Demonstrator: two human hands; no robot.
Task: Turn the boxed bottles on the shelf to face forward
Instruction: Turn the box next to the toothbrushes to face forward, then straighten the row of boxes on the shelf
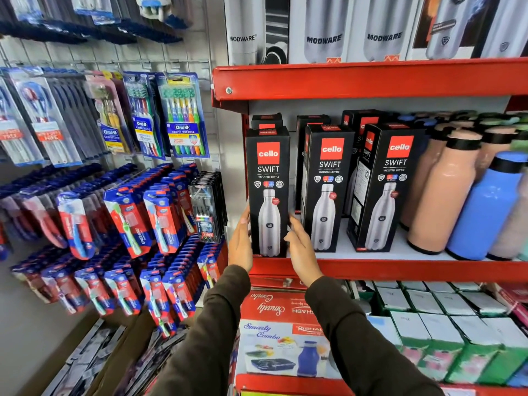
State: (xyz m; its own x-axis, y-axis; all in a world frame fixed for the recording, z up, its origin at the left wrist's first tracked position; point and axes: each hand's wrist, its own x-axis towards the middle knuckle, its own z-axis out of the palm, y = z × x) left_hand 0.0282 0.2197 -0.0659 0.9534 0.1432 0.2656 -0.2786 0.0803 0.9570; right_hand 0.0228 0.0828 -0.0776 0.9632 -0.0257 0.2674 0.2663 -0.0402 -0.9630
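Three black "cello SWIFT" bottle boxes stand in the front row of the red shelf (400,270). The leftmost box (268,178) shows its printed front squarely. My left hand (240,241) presses flat against its left side and my right hand (300,247) against its right side, low down, so the box is held between both palms. The middle box (328,178) faces nearly forward. The right box (391,181) is turned a little, showing its left side panel. More of the same boxes stand behind them.
Loose peach bottles (445,195) and a blue bottle (485,212) fill the shelf to the right. Modware boxes (323,27) stand on the shelf above. Toothbrush packs (183,115) hang on the wall at the left. Combo boxes (280,347) lie on the shelf below.
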